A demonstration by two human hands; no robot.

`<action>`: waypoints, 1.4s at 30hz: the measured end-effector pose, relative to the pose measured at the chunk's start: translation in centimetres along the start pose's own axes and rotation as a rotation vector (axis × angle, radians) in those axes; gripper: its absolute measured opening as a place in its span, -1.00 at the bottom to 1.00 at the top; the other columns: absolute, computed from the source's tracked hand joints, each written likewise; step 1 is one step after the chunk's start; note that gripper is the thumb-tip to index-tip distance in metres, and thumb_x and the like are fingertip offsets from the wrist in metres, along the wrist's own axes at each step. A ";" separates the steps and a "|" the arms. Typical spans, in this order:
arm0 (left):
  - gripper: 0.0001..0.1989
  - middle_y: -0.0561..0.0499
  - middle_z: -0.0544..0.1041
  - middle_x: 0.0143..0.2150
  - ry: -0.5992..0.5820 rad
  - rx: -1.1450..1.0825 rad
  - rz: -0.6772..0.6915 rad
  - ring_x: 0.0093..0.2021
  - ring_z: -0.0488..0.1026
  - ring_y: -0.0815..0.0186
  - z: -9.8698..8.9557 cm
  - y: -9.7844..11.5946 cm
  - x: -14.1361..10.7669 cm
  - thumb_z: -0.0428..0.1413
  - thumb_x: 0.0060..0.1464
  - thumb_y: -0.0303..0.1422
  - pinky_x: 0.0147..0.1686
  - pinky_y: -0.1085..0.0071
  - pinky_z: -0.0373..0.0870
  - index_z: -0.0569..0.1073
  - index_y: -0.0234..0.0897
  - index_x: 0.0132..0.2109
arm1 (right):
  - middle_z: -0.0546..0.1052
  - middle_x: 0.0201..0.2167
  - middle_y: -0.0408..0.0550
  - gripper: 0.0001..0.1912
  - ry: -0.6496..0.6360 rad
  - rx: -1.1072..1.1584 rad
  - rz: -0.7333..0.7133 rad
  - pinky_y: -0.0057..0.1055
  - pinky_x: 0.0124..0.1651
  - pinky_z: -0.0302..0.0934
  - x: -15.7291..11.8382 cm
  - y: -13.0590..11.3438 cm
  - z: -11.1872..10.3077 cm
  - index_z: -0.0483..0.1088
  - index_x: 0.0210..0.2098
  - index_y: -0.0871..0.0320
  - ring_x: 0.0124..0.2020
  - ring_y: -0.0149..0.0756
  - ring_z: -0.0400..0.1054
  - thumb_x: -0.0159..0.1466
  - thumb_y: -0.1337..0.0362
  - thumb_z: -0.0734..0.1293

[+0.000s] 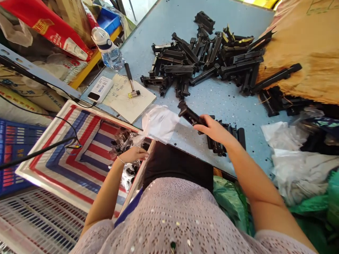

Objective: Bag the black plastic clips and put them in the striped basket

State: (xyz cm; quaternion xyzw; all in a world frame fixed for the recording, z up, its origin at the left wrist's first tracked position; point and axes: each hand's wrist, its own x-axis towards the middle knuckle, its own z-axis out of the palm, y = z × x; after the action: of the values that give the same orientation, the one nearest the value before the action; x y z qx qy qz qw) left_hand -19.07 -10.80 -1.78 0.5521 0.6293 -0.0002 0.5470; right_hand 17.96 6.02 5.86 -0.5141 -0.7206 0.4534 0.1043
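Note:
My right hand (215, 129) grips one end of a long black plastic part (190, 113), its far end raised and pointing to the upper left. Under and beside that hand, a row of similar black parts (240, 137) lies side by side near the table's front edge. A large jumbled heap of the same parts (177, 70) covers the back of the table. My left hand (133, 154) is over the edge of a striped bin (79, 155), above small plastic-wrapped items (128, 176). Its fingers are loosely stretched, with no object visible in them. Thin white plastic bags (160, 123) lie just above it.
On the blue table (137, 46) are a small hammer (130, 79) on a written-on pad (124, 106), a white device (100, 89) and a water bottle (108, 49). A brown sack (304, 46) stands right. A black cable (39, 154) crosses the left side.

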 end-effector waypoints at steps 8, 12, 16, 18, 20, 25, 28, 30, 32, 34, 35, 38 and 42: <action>-0.92 -0.20 0.54 -0.13 0.799 0.060 0.423 -0.06 0.49 0.10 1.8 12.7 7.1 0.18 0.16 -0.41 0.03 0.14 0.44 0.55 -0.28 -0.31 | 0.59 -0.13 -0.09 -0.70 -0.031 0.975 0.043 -0.29 -0.05 0.39 0.1 -0.9 6.4 0.49 -0.07 0.09 -0.10 -0.23 0.48 0.19 0.23 0.38; -0.89 0.00 0.49 -0.37 0.698 -0.312 0.360 -0.33 0.47 0.26 0.3 11.9 9.0 0.23 0.06 -0.39 -0.24 0.29 0.47 0.43 -0.25 -0.36 | 0.59 -0.16 -0.12 -0.71 -0.060 1.149 0.090 -0.32 -0.15 0.41 -0.4 -0.6 6.7 0.48 -0.09 0.04 -0.23 -0.30 0.48 0.18 0.24 0.43; -0.87 0.09 0.47 -0.43 0.611 -0.575 0.415 -0.41 0.46 0.33 -0.4 11.2 8.4 0.19 -0.01 -0.44 -0.33 0.37 0.46 0.35 -0.23 -0.32 | 0.61 -0.21 -0.08 -0.71 -0.253 1.241 0.132 -0.34 -0.19 0.41 0.7 -1.0 8.6 0.50 -0.13 0.10 -0.26 -0.30 0.49 0.14 0.25 0.46; -0.92 0.03 0.52 -0.36 0.680 -0.416 0.469 -0.31 0.51 0.28 -0.6 11.1 7.8 0.10 0.00 -0.50 -0.20 0.29 0.50 0.39 -0.24 -0.33 | 0.61 -0.28 -0.09 -0.72 -0.239 1.230 0.144 -0.38 -0.26 0.38 1.4 -1.1 9.5 0.52 -0.17 0.13 -0.32 -0.33 0.46 0.10 0.25 0.48; -0.76 -0.08 0.59 -0.21 0.751 -0.156 0.497 -0.12 0.54 0.19 -1.0 10.9 7.1 0.00 0.01 -0.57 0.01 0.16 0.49 0.51 -0.27 -0.25 | 0.61 -0.29 -0.12 -0.72 -0.105 1.179 0.137 -0.41 -0.29 0.35 1.3 -0.9 9.7 0.54 -0.19 0.13 -0.35 -0.34 0.44 0.08 0.26 0.49; -0.40 -0.17 0.48 0.24 0.791 0.094 0.532 0.26 0.42 0.13 -2.0 10.4 6.3 -0.05 0.04 -0.61 0.30 0.11 0.35 0.46 -0.30 0.23 | 0.62 -0.04 -0.11 -0.59 -0.080 1.092 0.123 -0.34 -0.06 0.38 -1.7 0.0 8.3 0.55 -0.01 0.05 -0.12 -0.28 0.49 0.12 0.28 0.50; -0.30 -0.18 0.35 0.37 0.813 0.128 0.600 0.36 0.32 0.15 -1.6 10.3 5.9 -0.05 0.09 -0.62 0.33 0.15 0.33 0.29 -0.26 0.38 | 0.64 -0.07 -0.04 -0.65 -0.285 1.105 0.170 -0.33 -0.06 0.41 -3.1 0.3 8.1 0.57 -0.05 0.11 -0.15 -0.29 0.51 0.15 0.31 0.49; -0.29 -0.22 0.27 0.42 0.871 0.199 0.664 0.41 0.25 0.14 -0.9 10.2 5.5 -0.08 0.16 -0.63 0.36 0.15 0.29 0.18 -0.25 0.44 | 0.64 -0.12 -0.04 -0.68 -0.315 1.153 0.207 -0.36 -0.13 0.44 -3.1 0.7 8.3 0.57 -0.07 0.14 -0.23 -0.32 0.52 0.16 0.32 0.48; -0.28 -0.26 0.23 0.44 0.933 0.279 0.743 0.43 0.22 0.13 0.0 10.1 4.9 -0.11 0.22 -0.62 0.37 0.14 0.28 0.08 -0.24 0.49 | 0.64 -0.16 -0.04 -0.67 -0.318 1.207 0.231 -0.40 -0.17 0.45 -2.7 1.1 8.7 0.55 -0.07 0.16 -0.27 -0.35 0.52 0.15 0.34 0.50; -0.26 -0.25 0.21 0.45 0.925 0.357 0.845 0.43 0.23 0.12 1.1 10.1 4.2 -0.14 0.25 -0.62 0.35 0.14 0.33 -0.02 -0.18 0.52 | 0.64 -0.16 -0.06 -0.60 -0.313 1.272 0.231 -0.40 -0.18 0.45 -2.1 1.4 9.1 0.52 -0.03 0.15 -0.27 -0.35 0.53 0.13 0.33 0.51; -0.24 -0.24 0.22 0.45 0.881 0.393 0.901 0.42 0.25 0.12 1.8 10.2 3.8 -0.15 0.25 -0.63 0.33 0.15 0.36 -0.07 -0.16 0.53 | 0.63 -0.16 -0.08 -0.55 -0.293 1.311 0.221 -0.39 -0.17 0.46 -1.8 1.4 9.4 0.49 0.02 0.12 -0.27 -0.35 0.52 0.13 0.31 0.52; -0.21 -0.23 0.26 0.44 0.687 0.462 1.004 0.39 0.31 0.12 3.7 10.8 3.0 -0.16 0.25 -0.63 0.27 0.14 0.44 -0.15 -0.13 0.53 | 0.62 -0.17 -0.17 -0.39 -0.140 1.344 0.163 -0.34 -0.13 0.45 -1.5 0.5 10.5 0.41 0.13 -0.01 -0.25 -0.34 0.51 0.10 0.27 0.54; -0.29 -0.26 0.39 0.34 0.612 0.492 1.012 0.27 0.45 0.06 4.7 11.8 1.9 -0.05 0.26 -0.54 0.18 0.10 0.52 0.03 -0.21 0.50 | 0.60 -0.04 -0.14 -0.55 0.132 1.031 0.013 -0.28 0.17 0.33 -3.0 -2.2 12.2 0.47 0.09 0.01 -0.01 -0.29 0.46 0.19 0.25 0.48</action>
State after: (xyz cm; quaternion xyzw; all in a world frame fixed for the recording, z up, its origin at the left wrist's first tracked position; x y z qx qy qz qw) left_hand -7.24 -7.69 2.15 0.8653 0.4001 0.2715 0.1323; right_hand 10.34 -3.28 1.51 -0.4280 -0.3923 0.7167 0.3863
